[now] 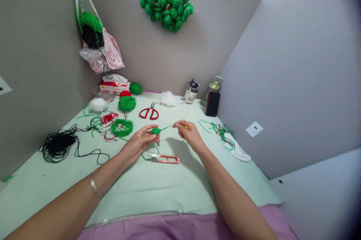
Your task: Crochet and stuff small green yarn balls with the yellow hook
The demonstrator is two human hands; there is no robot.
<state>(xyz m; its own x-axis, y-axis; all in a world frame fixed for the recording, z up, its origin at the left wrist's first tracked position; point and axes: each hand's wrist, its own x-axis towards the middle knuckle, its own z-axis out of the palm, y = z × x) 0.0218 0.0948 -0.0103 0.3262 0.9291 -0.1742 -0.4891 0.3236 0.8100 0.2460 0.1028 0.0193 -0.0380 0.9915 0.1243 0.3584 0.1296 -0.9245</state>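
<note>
A small green crocheted ball [155, 131] is pinched between the thumb and fingers of my left hand [142, 138]. From it a strand of green yarn [167, 127] runs taut to the fingertips of my right hand [188, 133]. That hand is closed on the yarn and also on a thin tool with a yellow part [185, 127], which looks like a crochet hook; most of it is hidden. Just below the hands lie orange thread snips [166, 159], with a loop of green yarn beside their blades. Red-handled pliers or cutters [149, 113] rest farther back.
Black yarn [59, 144], green yarn coils [122, 127] and a white yarn ball [98, 104] lie left. Yarn scraps [221, 132] and a phone [213, 104] are right. Behind stand a tissue box [114, 86] and a cup [190, 95]. Green crocheted pieces [166, 5] hang above.
</note>
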